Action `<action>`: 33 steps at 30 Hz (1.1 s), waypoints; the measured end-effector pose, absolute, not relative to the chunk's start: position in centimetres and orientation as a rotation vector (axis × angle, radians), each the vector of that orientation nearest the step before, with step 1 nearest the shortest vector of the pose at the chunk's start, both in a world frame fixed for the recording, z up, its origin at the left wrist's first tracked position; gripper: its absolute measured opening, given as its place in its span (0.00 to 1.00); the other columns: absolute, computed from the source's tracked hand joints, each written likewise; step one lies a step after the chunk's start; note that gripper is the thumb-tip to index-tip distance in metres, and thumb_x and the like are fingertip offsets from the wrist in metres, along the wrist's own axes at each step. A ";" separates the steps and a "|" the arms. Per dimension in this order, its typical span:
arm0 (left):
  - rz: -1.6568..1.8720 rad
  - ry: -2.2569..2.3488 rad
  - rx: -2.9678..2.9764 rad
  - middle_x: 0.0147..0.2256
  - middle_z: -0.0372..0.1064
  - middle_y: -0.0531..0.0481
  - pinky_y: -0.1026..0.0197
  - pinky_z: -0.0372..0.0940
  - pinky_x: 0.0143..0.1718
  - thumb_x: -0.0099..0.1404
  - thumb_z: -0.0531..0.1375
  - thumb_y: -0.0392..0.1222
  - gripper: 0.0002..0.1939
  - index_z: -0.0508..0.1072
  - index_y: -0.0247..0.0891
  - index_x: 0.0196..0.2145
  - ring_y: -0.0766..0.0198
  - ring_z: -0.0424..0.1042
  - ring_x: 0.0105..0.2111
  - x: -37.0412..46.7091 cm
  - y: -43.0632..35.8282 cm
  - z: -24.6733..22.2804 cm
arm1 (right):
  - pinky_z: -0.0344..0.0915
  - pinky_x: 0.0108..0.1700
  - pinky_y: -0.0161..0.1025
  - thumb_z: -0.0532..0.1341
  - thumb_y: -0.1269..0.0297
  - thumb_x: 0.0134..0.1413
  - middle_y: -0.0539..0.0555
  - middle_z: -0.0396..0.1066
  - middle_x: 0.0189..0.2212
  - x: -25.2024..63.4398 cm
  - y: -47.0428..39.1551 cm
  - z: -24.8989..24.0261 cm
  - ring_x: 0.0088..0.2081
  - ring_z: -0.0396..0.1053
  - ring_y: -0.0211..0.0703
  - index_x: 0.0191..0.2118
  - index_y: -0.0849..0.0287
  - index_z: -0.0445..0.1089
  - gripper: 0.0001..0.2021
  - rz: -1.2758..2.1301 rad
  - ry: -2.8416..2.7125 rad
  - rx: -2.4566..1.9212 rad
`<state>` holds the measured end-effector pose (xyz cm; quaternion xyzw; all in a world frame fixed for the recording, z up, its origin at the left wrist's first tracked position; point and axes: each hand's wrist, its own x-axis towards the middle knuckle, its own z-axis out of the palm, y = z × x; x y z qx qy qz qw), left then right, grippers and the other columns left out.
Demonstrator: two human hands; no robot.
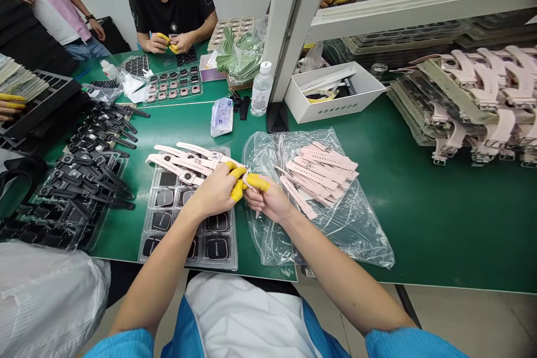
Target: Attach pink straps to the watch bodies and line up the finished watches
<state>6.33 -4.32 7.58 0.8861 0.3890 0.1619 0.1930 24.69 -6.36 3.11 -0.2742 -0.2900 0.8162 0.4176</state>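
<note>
My left hand [216, 190] and my right hand [271, 197], both with yellow finger covers, meet over the gap between a transparent tray [145, 235] and a plastic bag [268, 246]. Their fingers pinch a pale pink watch strap [250, 179], mostly hidden by the fingertips; whether a watch body is attached, I cannot tell. Just beyond my left hand, watches with pink straps [184, 163] lie across the tray's far end. Dark square watch bodies [217, 247] sit in the nearer compartments. Beside my right hand, loose pink straps [319, 170] are heaped on the bag.
Black-strapped watches [84, 179] crowd the left side. A water bottle [260, 92] stands by the metal post [289, 33], next to a white box [335, 100]. Trays stacked with pink watches [482, 95] stand at right. A co-worker [174, 0] sits opposite.
</note>
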 end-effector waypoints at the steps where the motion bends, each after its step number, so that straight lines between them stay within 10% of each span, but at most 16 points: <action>1: 0.420 1.103 2.500 0.50 0.69 0.37 0.46 0.70 0.56 0.72 0.53 0.37 0.18 0.72 0.36 0.57 0.49 0.69 0.52 6.3 -4.3 7.6 | 0.45 0.17 0.30 0.70 0.52 0.57 0.40 0.52 0.14 24.7 -6.3 3.1 0.15 0.44 0.30 0.30 0.56 0.63 0.18 2.046 -0.737 -0.702; 33: 0.507 1.037 2.318 0.49 0.72 0.39 0.48 0.71 0.55 0.76 0.48 0.40 0.17 0.72 0.36 0.54 0.52 0.73 0.51 6.0 -4.4 7.8 | 0.49 0.18 0.30 0.71 0.46 0.57 0.42 0.57 0.12 24.5 -6.6 2.9 0.14 0.47 0.31 0.30 0.56 0.65 0.21 2.000 -0.815 -0.673</action>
